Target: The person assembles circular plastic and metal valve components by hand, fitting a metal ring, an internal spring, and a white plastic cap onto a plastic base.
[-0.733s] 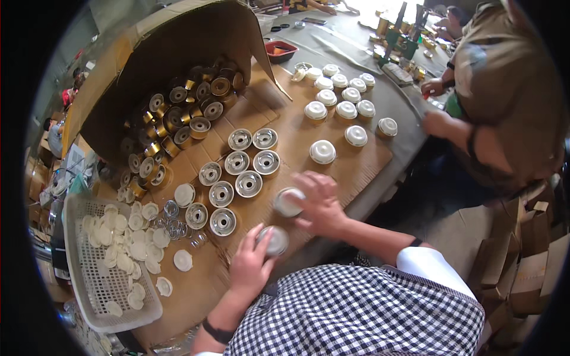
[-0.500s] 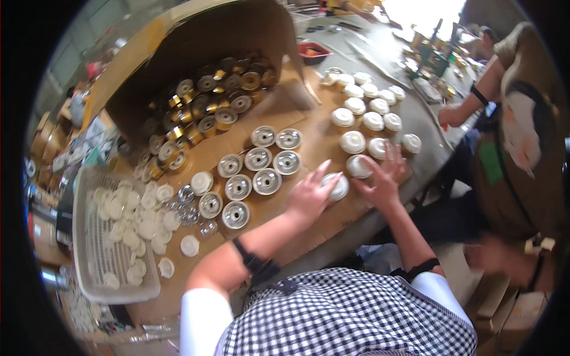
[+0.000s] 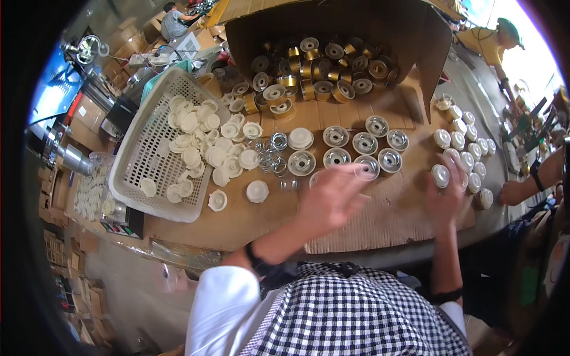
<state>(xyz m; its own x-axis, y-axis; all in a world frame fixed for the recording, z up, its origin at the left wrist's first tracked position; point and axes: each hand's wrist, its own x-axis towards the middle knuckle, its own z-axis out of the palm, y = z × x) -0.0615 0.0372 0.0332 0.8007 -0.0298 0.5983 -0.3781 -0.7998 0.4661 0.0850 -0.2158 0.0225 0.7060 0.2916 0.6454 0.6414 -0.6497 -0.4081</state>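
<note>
Blurred by motion, my left hand hangs over the near row of round metal cups, its fingers stretched out and nothing visible in them. It hides part of one cup. My right hand, also smeared, is at the near left edge of a group of white-capped cups. Its fingers reach up beside one capped cup; whether they grip it I cannot tell. Left of the open cups lie clear, shiny wire-like coils, a small stack of white discs and many loose white plastic caps.
A white perforated basket of caps lies at the left. Behind the cups a big cardboard box lies open, holding gold-sided metal cups. Flat cardboard covers the table. At the right edge, a co-worker's forearm reaches in.
The view has swung left. My left hand has let go of the white-capped cup and moved left over the open metal cups. My right hand remains by the capped group.
</note>
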